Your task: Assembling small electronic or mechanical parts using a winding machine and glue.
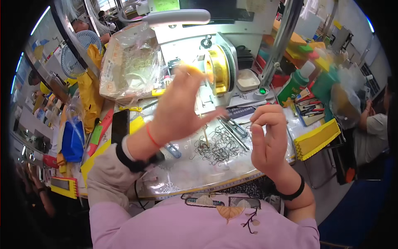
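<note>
My left hand (176, 106), blurred by motion, is raised over the table with its thumb spread from the fingers. Its fingertips are near a shiny golden spool (219, 68) on an upright machine. On the right, my right hand (269, 141) is held up with its fingers curled in; whatever they pinch, if anything, is too small to make out. Between and below the hands lies a loose pile of small dark wire hooks (222, 149). A slim metal tool (238, 137) and a tool with a grey-blue handle (237, 126) rest at the pile's upper right.
A plastic-lined carton (130, 66) stands at the back left, beside a black phone (120, 124). A white lamp (178, 17) hangs above. Towards the right are a green bottle (295, 85), a box of pens (309, 110) and a yellow tray (317, 139). Another person (371, 128) sits far right.
</note>
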The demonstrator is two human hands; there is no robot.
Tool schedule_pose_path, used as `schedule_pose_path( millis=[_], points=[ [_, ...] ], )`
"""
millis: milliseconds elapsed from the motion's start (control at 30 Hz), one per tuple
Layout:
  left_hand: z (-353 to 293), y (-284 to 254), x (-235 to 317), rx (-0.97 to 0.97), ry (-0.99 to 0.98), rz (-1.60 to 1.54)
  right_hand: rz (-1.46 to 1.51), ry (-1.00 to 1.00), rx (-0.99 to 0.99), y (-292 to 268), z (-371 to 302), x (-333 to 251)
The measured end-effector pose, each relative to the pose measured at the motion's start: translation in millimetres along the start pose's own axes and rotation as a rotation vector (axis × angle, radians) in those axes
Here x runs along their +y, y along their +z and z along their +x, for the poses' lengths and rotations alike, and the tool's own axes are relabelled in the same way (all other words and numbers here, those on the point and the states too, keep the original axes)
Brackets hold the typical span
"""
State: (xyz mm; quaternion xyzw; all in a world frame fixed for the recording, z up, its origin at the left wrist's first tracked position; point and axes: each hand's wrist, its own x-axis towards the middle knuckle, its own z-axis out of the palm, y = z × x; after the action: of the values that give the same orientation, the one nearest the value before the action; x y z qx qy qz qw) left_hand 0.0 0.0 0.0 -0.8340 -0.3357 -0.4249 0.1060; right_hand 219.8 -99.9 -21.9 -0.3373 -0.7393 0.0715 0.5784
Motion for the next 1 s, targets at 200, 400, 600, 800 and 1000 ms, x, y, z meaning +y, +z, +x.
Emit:
schedule_pose_path(
  millis=[200, 400, 600, 800, 1000],
  points=[
    [4, 13, -79, -0.391, -0.434, -0.520, 0.170, -0.059, -0.348, 50, 43, -2],
    [-14, 8, -110, -0.160, -0.605, -0.712, 0.478, 0.574, -0.245, 126, 56, 34],
    [-44, -32, -104, -0.148, -0.385, -0.187, 0.686, 0.683, 0.023, 156, 62, 68],
    [-48, -39, -88, -0.168, -0.216, -0.134, 0.736, 0.620, 0.010, 158, 65, 74],
    [-52, -38, -79, -0.249, -0.186, -0.065, 0.648, 0.561, -0.059, 153, 68, 79]
  ],
)
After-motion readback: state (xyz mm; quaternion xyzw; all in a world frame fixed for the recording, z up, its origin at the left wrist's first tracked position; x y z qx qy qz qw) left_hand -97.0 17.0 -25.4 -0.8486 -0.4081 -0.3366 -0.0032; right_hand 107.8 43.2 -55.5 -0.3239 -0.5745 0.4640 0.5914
